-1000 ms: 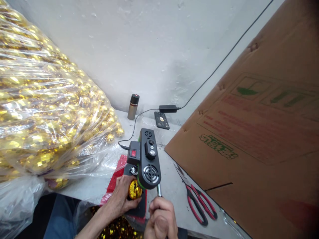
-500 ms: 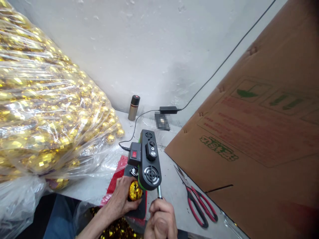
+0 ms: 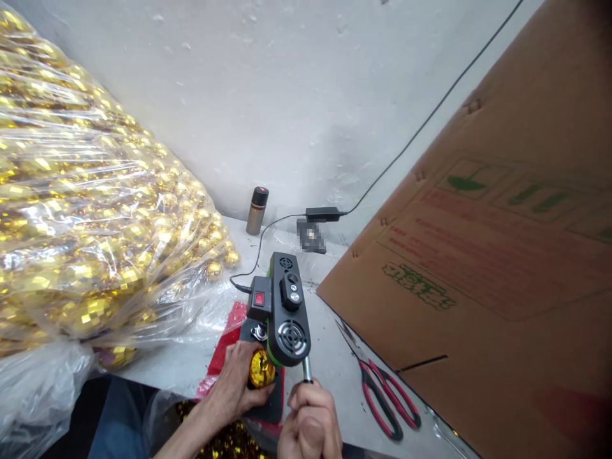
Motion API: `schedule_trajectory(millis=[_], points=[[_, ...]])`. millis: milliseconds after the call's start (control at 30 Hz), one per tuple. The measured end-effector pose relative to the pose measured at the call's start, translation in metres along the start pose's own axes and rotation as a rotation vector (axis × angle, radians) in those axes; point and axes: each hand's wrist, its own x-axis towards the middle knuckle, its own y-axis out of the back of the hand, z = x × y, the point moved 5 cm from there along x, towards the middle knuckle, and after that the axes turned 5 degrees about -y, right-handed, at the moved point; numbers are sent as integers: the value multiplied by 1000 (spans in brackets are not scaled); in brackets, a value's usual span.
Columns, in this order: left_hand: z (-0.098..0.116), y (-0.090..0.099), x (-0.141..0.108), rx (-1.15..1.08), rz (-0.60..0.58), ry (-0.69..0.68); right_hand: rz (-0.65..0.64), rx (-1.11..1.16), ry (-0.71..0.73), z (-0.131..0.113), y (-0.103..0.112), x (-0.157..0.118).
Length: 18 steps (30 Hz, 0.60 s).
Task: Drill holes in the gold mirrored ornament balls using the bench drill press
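Observation:
A shiny gold faceted ball sits at the front of a small black machine with round vents and a red switch. My left hand is wrapped round the ball from the left, fingers behind it and thumb in front. On the machine's right side a metal lever sticks out toward me. Its end is inside my right hand, which is closed round it. The machine's dark base rests on a red cloth.
A big clear bag of gold balls fills the left. A cardboard box leans in on the right, with red-handled scissors beside it. Behind are a bottle and a black power adapter with a cable.
The whole view has shifted slightly, so things appear a little lower. Both hands keep the same hold on the ball and the lever.

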Motion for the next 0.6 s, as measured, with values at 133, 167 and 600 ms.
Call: schedule_trajectory(millis=[133,167,600], points=[[0,-2,1,19,-12,0,5,22,6,4,-1,-2],[0,-2,1,21,-14,1,7,24,3,4,-2,-3],[-3,-3,-2,26,31,-30,-18,-18,-24,24,4,-35]])
